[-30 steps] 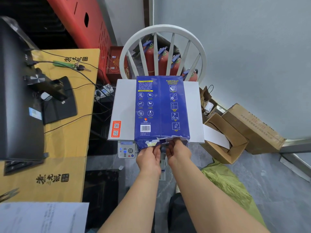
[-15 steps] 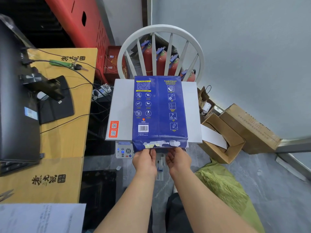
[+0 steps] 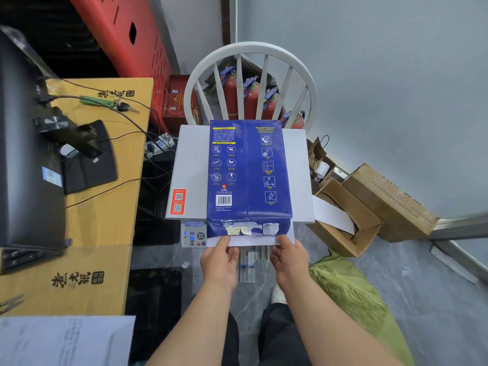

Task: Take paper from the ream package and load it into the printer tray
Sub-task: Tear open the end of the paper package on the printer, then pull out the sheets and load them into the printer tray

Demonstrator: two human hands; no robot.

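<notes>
A dark blue ream package (image 3: 248, 175) lies flat on top of the white printer (image 3: 190, 170), its torn near end facing me. White paper (image 3: 253, 240) sticks a short way out of that torn end. My left hand (image 3: 220, 260) grips the paper's near left corner and my right hand (image 3: 289, 257) grips its near right corner. The printer's control panel (image 3: 193, 235) shows just left of the package end. A grey tray part (image 3: 249, 265) shows below, between my hands.
The printer rests on a white spindle-back chair (image 3: 250, 56) with red fire extinguishers (image 3: 250, 99) behind. A cardboard-covered desk (image 3: 87, 202) with a black monitor (image 3: 23, 159) stands left. Open cardboard boxes (image 3: 351, 215) and a green cloth (image 3: 351, 294) lie right. Printed sheets (image 3: 60, 342) sit bottom left.
Both hands have drawn back toward me from the torn end of the package, spreading apart. A strip of white paper now shows outside the wrapper.
</notes>
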